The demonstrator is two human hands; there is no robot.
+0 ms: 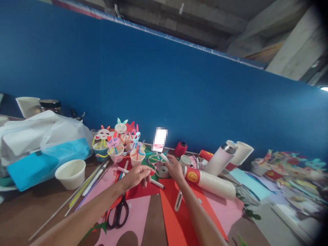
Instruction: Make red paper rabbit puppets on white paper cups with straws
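Observation:
My left hand [138, 176] is closed, its fingertips pinching a small red paper piece [152, 172]. Beneath that hand passes a long white stick [157, 183], whose far side shows pinkish; whether the hand touches it I cannot tell. In my right hand [175, 169] is a short white tube [164, 157], perhaps a pen or glue stick, its end pointing up and left. A roll of tape [162, 169] lies just left of the right hand. Black-handled scissors [118, 213] rest below my left wrist, and a white cutter [178, 201] lies beside my right forearm.
Paper cups with animal-face figures [137, 155] stand at the back left, near an empty white bowl [71, 174]. A lit phone [160, 138] leans at the back. To the right are stacked paper cups [217, 184], a thermos [219, 160] and red paper [176, 227].

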